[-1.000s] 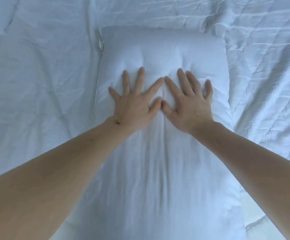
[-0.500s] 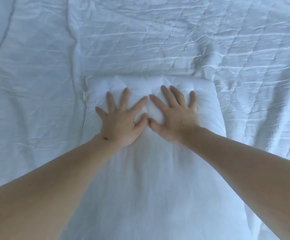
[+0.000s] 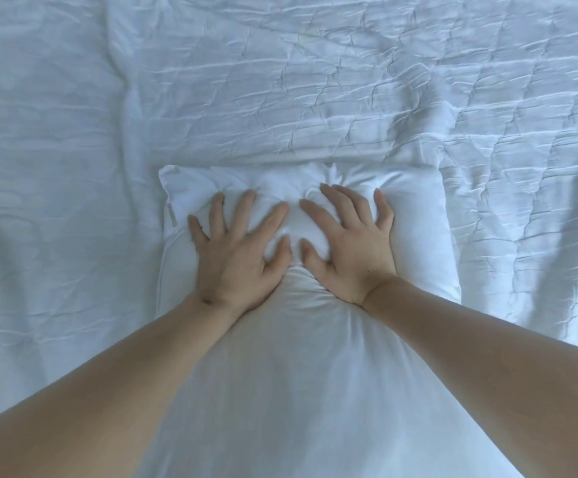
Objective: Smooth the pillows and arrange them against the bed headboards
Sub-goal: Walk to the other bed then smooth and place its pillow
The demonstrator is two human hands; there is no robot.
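Observation:
A white pillow (image 3: 291,391) lies lengthwise on the bed, running from the bottom of the view up to its far end in the middle. My left hand (image 3: 237,257) and my right hand (image 3: 348,248) press flat on the pillow's far end, side by side, fingers spread, thumbs nearly touching. The fabric puckers in small folds between and just beyond my fingers. Neither hand grips anything. No headboard shows.
A wrinkled white quilted cover (image 3: 315,91) fills the view all around the pillow. A long fold (image 3: 122,81) runs down the cover at the upper left. A small label (image 3: 171,215) sits on the pillow's far left seam.
Both hands have slid along the pillow to its far end, and the view has shifted so the pillow's far edge sits lower. The fabric now bunches between the fingers.

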